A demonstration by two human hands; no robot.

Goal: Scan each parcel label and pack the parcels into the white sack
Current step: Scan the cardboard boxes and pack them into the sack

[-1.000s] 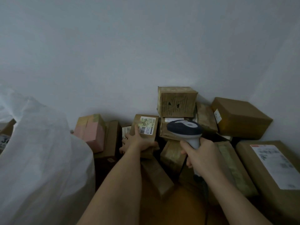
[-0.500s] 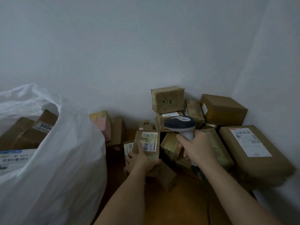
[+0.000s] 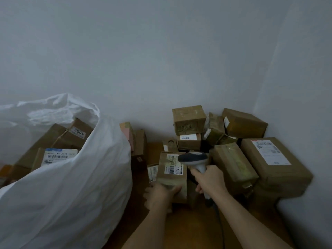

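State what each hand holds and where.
Left hand grips the labelled parcel at its near bottom end; right hand grips the scanner by its handle.

Scanner [image 3: 193,159] head hides parcel label [image 3: 173,164] edge.

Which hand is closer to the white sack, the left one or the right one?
Left. The left hand holds a small parcel just right of the white sack. The right hand grips the scanner farther right, beyond that parcel.
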